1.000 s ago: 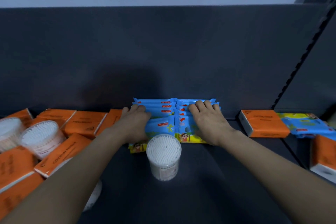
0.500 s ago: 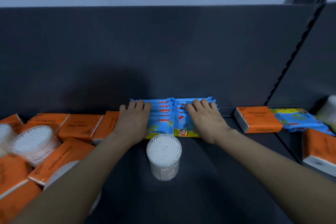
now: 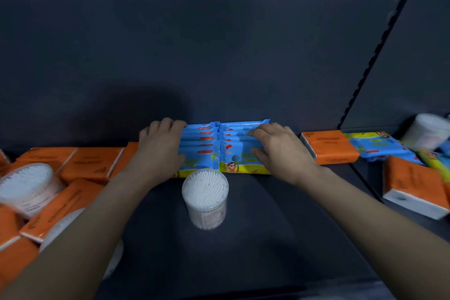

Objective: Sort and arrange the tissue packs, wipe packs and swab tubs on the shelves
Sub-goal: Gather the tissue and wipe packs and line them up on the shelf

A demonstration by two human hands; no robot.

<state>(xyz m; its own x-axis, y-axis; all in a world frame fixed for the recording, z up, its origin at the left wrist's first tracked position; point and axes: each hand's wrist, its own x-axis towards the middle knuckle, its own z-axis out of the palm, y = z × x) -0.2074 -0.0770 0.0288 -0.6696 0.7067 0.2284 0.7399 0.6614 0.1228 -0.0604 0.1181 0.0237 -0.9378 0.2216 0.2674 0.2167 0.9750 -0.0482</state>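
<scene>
Both hands slid outward since earlier: our left hand (image 3: pixel 162 146) and right hand (image 3: pixel 280 147) now press flat, fingers spread, gripping nothing, on two blue wipe pack rows (image 3: pixel 224 146) at the shelf (image 3: pixel 243 238) back edge; swab tub (image 3: pixel 205 198) stands just before them.

Blue wipe packs (image 3: pixel 226 146): two side-by-side rows, overlapped like shingles, at back of shelf against rear panel; front packs show yellow band with cartoon figure.
Clear swab tub (image 3: pixel 205 198): upright, full of white swabs, just in front of rows, apart from them.
Orange tissue packs (image 3: pixel 82 165): jumbled at left with two more swab tubs (image 3: pixel 26 189).
Single orange pack (image 3: pixel 330 146) right of rows; loose wipe pack (image 3: pixel 375 146) beside it.
Further right: tissue pack (image 3: pixel 411 187), blurred tub (image 3: pixel 427 130).
</scene>
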